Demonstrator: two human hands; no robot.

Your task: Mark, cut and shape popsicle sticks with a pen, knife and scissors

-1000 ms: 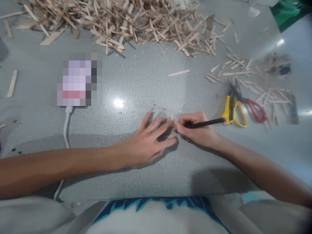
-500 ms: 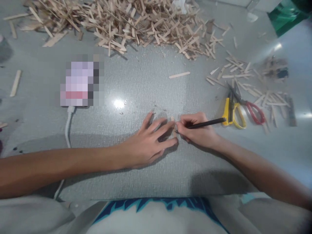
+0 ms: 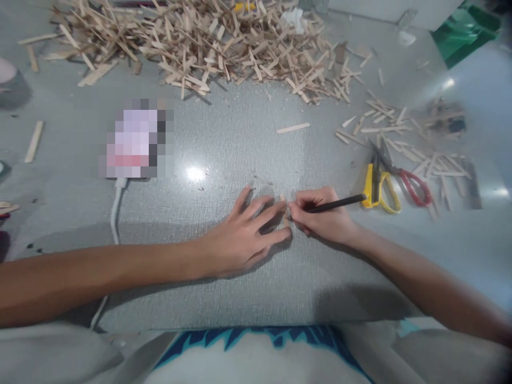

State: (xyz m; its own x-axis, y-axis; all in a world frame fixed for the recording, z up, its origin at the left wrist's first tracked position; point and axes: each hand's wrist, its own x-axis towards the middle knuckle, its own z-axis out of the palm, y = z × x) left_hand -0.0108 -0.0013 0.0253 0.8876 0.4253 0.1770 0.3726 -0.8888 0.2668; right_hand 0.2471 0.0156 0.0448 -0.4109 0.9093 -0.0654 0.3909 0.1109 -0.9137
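A small wooden stick (image 3: 282,197) lies upright in the view on the grey table. My left hand (image 3: 250,229) rests over its left side, fingers spread, with fingertips pressing the stick down at two places. From the right, my right hand (image 3: 324,213) grips a slim black pencil (image 3: 340,204) in a writing hold. Its lower end meets the stick between the left fingertips; the fingers partly hide the tip.
A big heap of wooden sticks (image 3: 240,48) spans the back. Yellow-handled scissors (image 3: 386,194) and red-handled scissors (image 3: 418,186) lie right, near scattered sticks (image 3: 448,165). A blurred-out device (image 3: 134,141) with a white cable (image 3: 116,213) sits left. One stick (image 3: 293,128) lies ahead.
The view has shifted slightly, so the things at the back appear a little lower. Both hands stay almost in place on the stick and the pencil.
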